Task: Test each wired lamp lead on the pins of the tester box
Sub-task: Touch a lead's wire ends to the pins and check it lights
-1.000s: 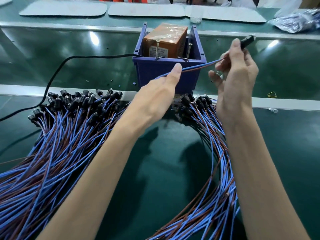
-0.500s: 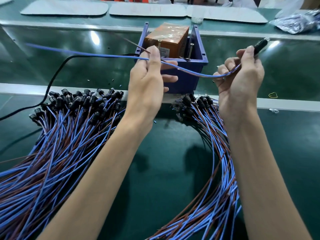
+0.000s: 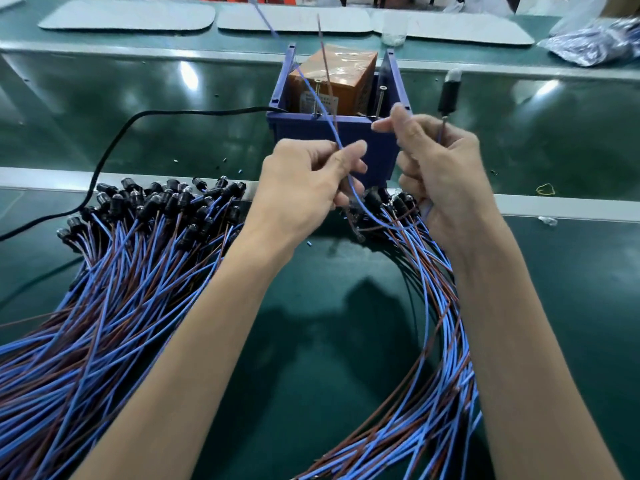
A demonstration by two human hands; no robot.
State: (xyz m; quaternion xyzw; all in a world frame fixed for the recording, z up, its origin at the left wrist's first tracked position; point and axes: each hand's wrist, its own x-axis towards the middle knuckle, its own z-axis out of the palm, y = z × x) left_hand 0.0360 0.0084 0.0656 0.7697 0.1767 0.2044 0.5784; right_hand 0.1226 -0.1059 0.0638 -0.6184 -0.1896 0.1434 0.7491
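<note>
Single head cam, looks fwd/down, close over green bench.

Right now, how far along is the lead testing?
Done: unclear; a large bundle lies left, a smaller bundle right, neither visibly marked tested. In hand: left hand pinches one lead by its free wires, right hand holds it below its upright lamp. Left: touching its wire ends to the pins.
</note>
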